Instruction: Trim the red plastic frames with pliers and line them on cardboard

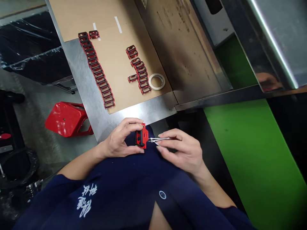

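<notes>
My left hand (121, 139) is closed around a small red and black frame part (141, 138), held close to my body over my dark blue shirt. My right hand (183, 148) pinches metal tweezers (157, 139) whose tips touch the part's right side. On the brown cardboard sheet (115, 41) ahead lie two rows of the same red and black frame parts: a long row (97, 70) on the left and a shorter row (139, 72) on the right.
A roll of white tape (156, 81) lies beside the shorter row. The cardboard rests on a steel table (81, 80). A red plastic stool (66, 118) stands on the floor at left. A green surface (249, 153) runs along the right, under a metal machine housing (271, 35).
</notes>
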`<state>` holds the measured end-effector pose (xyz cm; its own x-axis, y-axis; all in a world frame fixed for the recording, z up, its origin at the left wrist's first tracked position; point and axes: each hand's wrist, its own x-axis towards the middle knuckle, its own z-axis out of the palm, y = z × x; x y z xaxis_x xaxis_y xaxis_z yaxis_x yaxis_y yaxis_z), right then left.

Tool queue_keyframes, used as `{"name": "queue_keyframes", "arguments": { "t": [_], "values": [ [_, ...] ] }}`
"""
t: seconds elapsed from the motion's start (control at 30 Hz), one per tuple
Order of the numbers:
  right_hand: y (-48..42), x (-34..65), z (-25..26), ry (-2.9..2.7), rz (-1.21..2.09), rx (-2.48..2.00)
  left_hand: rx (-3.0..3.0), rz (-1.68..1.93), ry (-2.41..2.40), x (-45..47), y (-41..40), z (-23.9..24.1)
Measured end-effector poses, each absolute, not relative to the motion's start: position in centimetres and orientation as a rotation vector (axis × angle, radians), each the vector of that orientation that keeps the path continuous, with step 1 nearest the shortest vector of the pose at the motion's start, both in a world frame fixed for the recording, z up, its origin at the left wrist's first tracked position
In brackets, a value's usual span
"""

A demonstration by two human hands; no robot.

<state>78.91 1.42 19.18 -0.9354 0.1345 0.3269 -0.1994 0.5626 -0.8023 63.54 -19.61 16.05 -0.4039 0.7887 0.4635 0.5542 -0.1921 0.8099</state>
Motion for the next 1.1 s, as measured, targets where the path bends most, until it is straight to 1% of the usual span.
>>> {"name": "queue_keyframes", "arguments": {
  "t": [0.17, 0.5, 0.77, 1.1],
  "values": [
    [-0.4, 78.2, 19.5, -2.447, 1.207, 0.255, 1.62, 1.64, 1.822, 63.6, -19.0, 16.1],
    [-0.6, 77.9, 19.7, -2.492, 1.128, 0.258, 1.564, 1.683, 1.802, 63.7, -19.2, 15.5],
    [-0.5, 77.8, 20.5, -2.602, 1.1, 0.27, 1.569, 1.625, 1.835, 63.6, -19.5, 15.4],
    [-0.6, 77.9, 20.8, -2.653, 1.049, 0.364, 1.515, 1.64, 1.832, 63.9, -20.2, 15.0]
  ]
}}
